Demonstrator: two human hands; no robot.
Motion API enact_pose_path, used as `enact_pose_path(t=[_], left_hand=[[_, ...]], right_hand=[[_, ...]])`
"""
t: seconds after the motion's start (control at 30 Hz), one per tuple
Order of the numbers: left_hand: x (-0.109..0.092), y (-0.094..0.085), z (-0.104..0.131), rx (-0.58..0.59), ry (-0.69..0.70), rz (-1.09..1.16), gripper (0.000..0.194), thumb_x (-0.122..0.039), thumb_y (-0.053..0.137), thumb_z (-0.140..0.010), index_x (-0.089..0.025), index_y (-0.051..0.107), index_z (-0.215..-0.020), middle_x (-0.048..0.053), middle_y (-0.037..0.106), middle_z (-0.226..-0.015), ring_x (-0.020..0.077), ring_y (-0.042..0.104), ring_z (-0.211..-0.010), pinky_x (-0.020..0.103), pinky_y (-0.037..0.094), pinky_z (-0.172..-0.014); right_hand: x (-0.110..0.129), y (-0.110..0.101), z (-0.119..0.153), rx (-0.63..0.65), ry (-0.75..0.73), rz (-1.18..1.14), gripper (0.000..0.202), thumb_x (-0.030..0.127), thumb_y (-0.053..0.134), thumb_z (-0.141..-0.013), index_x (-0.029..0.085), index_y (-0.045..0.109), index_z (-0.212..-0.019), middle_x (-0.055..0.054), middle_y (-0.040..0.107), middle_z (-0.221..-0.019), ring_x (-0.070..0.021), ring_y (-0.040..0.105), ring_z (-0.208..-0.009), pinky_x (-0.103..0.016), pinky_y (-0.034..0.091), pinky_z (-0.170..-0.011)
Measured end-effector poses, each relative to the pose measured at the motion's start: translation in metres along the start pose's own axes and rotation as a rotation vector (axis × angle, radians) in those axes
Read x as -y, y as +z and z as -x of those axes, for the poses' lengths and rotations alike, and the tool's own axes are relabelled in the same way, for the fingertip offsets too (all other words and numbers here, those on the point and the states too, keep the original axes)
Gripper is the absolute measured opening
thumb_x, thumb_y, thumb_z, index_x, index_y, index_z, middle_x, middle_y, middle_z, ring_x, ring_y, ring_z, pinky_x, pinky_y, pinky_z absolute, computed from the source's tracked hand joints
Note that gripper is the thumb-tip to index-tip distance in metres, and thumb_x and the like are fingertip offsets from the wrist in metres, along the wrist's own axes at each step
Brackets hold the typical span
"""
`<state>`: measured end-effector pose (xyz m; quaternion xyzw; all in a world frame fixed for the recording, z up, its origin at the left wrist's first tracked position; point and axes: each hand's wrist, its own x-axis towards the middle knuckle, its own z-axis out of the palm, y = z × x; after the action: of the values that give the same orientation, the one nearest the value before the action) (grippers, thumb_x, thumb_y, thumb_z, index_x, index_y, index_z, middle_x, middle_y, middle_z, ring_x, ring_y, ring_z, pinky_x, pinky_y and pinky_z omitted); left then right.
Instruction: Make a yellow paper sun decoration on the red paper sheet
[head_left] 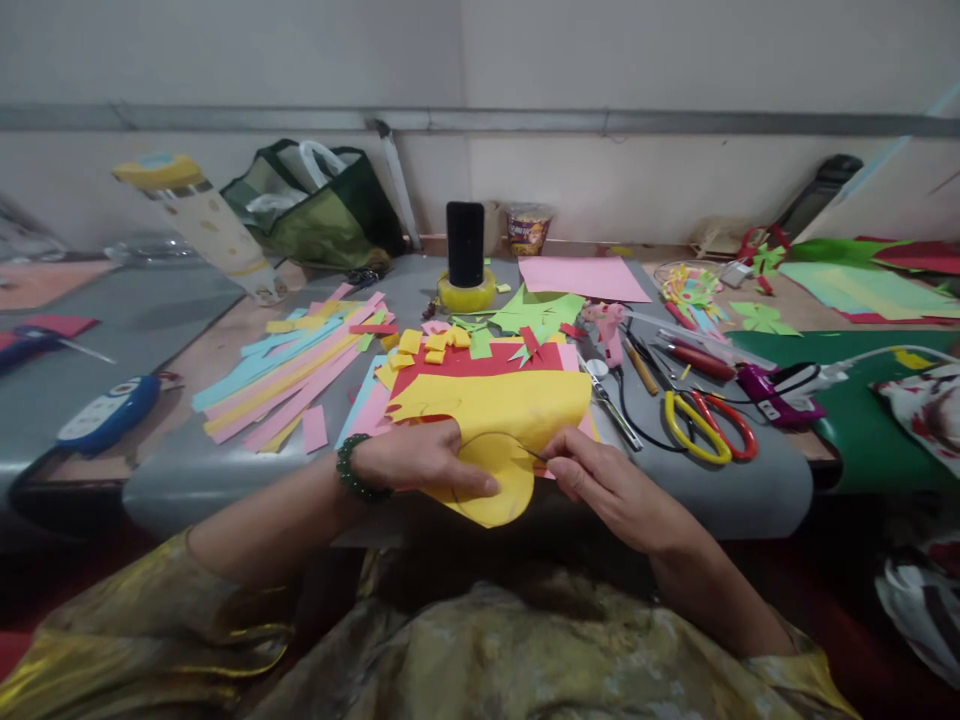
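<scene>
My left hand [439, 462] presses a yellow paper cutout [506, 485] with a rounded, pointed outline against a larger yellow paper sheet [517, 395], its thumb lying across the cutout. My right hand [600, 478] pinches a thin dark pencil-like tool [532, 455], whose tip meets the cutout's edge; its exact kind is too small to tell. A dark curved line runs along that edge. Faint drawn curves show on the left of the yellow sheet. Beneath lie red paper [480, 362] and pink and blue sheets.
Paper strips [292, 365] lie at left, small yellow pieces [435, 345] and green scraps [536, 312] behind the sheets. To the right are a pink glue gun [609, 330], yellow-handled scissors [694, 430], red-handled scissors [731, 425] and a cutter [619, 410]. A phone [465, 245] stands upright on a tape roll [466, 292].
</scene>
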<state>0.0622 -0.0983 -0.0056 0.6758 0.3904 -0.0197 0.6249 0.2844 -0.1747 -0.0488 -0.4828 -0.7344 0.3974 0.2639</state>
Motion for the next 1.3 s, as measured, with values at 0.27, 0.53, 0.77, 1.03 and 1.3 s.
enact_pose_path(t=[0.27,0.53,0.77,1.03,1.3], left_hand=[[0.002,-0.002,-0.003,-0.054,-0.098,-0.179,0.033,-0.044,0.073,-0.06,-0.02,0.053,-0.049,-0.007,0.037,-0.04,0.0113,0.044,-0.048,0.02,0.03,-0.044],[0.002,-0.001,-0.005,0.008,-0.096,-0.083,0.022,-0.038,0.072,-0.058,-0.02,0.059,-0.052,-0.006,0.051,-0.048,0.015,0.056,-0.061,0.019,0.041,-0.055],[0.001,-0.002,-0.007,0.021,-0.14,-0.167,0.022,-0.04,0.068,-0.06,-0.02,0.067,-0.068,-0.004,0.061,-0.061,0.0155,0.058,-0.067,0.02,0.043,-0.06],[-0.007,-0.003,-0.006,0.029,-0.258,-0.4,0.032,-0.047,0.066,-0.066,-0.02,0.073,-0.081,-0.002,0.066,-0.071,0.0148,0.058,-0.066,0.02,0.045,-0.062],[-0.011,-0.004,-0.005,0.013,-0.141,-0.353,0.029,-0.042,0.069,-0.064,-0.02,0.058,-0.049,-0.003,0.052,-0.047,0.0119,0.046,-0.047,0.02,0.034,-0.043]], right_hand=[[-0.001,0.007,-0.003,-0.028,0.038,-0.054,0.032,0.048,0.036,-0.1,0.022,0.047,-0.085,0.001,0.053,-0.074,-0.0136,0.049,-0.068,-0.027,0.036,-0.062],[-0.001,0.009,-0.007,-0.029,0.04,-0.055,0.029,0.046,0.037,-0.099,0.023,0.046,-0.082,0.003,0.05,-0.07,-0.0129,0.045,-0.063,-0.026,0.034,-0.06],[-0.001,0.008,-0.005,-0.025,0.052,-0.035,0.026,0.043,0.038,-0.098,0.023,0.046,-0.083,0.003,0.049,-0.07,-0.0128,0.044,-0.063,-0.026,0.034,-0.06],[0.0,0.008,-0.005,-0.028,0.072,0.002,0.025,0.041,0.039,-0.097,0.023,0.046,-0.081,0.003,0.049,-0.069,-0.0128,0.045,-0.062,-0.026,0.034,-0.06],[0.001,0.01,-0.005,-0.038,0.058,-0.019,0.027,0.042,0.037,-0.098,0.023,0.047,-0.082,0.003,0.052,-0.07,-0.0127,0.046,-0.063,-0.026,0.035,-0.06]])
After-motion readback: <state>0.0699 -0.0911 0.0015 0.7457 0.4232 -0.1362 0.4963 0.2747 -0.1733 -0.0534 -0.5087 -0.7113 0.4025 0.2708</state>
